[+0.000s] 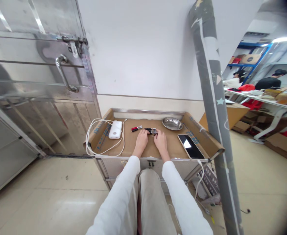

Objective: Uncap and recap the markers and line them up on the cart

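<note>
Several black markers (150, 130) lie side by side on the cardboard-covered top of a small cabinet (131, 147). From the left end, my left hand (141, 141) has its curled fingers on them. My right hand (160, 141) grips the opposite end in the same way. The fingertips are partly hidden, and the markers are too small to separate clearly. Just left of my left hand lies a red marker (135, 127) touching a dark one. A shallow round metal dish (172, 124) sits beyond my right hand, apart from it.
A white power bank (115, 130) with a looped white cable (87, 138) rests at the left. A phone (191, 147) on a cord lies near the right front. Raised cardboard sides (202, 138) edge the top. A tall grey roll (213, 81) leans at the right; people sit farther back.
</note>
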Available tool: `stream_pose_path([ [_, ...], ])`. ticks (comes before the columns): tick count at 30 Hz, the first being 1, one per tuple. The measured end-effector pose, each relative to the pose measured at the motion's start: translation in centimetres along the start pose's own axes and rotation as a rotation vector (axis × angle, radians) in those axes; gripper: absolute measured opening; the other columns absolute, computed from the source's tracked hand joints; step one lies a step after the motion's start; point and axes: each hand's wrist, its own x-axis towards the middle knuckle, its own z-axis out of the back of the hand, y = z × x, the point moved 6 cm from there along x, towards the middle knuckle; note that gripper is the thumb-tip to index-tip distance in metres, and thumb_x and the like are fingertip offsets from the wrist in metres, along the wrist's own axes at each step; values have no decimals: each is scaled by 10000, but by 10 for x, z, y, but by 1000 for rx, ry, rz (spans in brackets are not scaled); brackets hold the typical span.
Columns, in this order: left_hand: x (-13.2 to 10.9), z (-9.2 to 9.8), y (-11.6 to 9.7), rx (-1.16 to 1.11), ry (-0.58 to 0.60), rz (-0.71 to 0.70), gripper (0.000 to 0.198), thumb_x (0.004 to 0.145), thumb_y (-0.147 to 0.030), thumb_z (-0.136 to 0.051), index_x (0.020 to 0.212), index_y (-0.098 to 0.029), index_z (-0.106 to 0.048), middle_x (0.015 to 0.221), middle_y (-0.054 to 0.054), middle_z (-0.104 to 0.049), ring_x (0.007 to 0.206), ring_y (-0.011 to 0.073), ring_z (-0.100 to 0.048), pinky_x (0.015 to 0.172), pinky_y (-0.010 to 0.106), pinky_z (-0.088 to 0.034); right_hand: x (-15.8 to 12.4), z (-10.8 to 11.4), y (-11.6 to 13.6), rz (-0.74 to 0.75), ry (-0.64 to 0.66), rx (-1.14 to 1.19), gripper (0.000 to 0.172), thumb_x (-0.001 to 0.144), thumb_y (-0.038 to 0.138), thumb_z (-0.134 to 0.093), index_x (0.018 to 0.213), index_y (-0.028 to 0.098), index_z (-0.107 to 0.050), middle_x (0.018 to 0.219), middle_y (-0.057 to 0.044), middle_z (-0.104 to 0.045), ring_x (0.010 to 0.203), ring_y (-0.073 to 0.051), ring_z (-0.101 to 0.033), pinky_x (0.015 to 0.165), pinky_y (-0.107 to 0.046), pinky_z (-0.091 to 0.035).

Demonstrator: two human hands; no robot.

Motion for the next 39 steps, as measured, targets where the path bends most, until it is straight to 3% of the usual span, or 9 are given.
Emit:
stream_pose_path([
  [9, 0, 2, -5, 88, 18, -20, 234, 896, -112, -406, 1041, -174, -578, 1058, 77, -602, 991, 205, -528, 891, 342, -420, -1, 8, -2, -26, -118, 25, 260, 767, 48, -396, 973, 125, -536, 950, -128, -613, 886, -228, -524, 817, -321, -363],
  [20, -1, 3, -2, 35, 4, 30, 232, 886, -65, -391, 994, -155, -575, 1040, 78, -604, 983, 194, -527, 868, 323, -436, -2, 5, 3, -3, -68, 24, 223, 795, 60, -409, 969, 132, -528, 966, -113, -622, 904, -216, -529, 810, -304, -344],
  [28, 1, -4, -12, 75, 58, -146, 161, 874, -150, -482, 978, -183, -600, 1036, 68, -561, 995, 204, -498, 882, 347, -428, -1, 1, 2, 10, -39, 29, 212, 808, 71, -405, 967, 133, -532, 983, -106, -625, 933, -216, -526, 816, -301, -337],
  [39, 0, 4, -3, 131, -30, 47, 66, 881, -166, -487, 902, -146, -546, 982, 104, -546, 1005, 229, -512, 887, 383, -421, 0, -2, 4, 67, 3, 62, 250, 779, 64, -397, 953, 156, -550, 973, -93, -633, 918, -215, -531, 823, -309, -340],
])
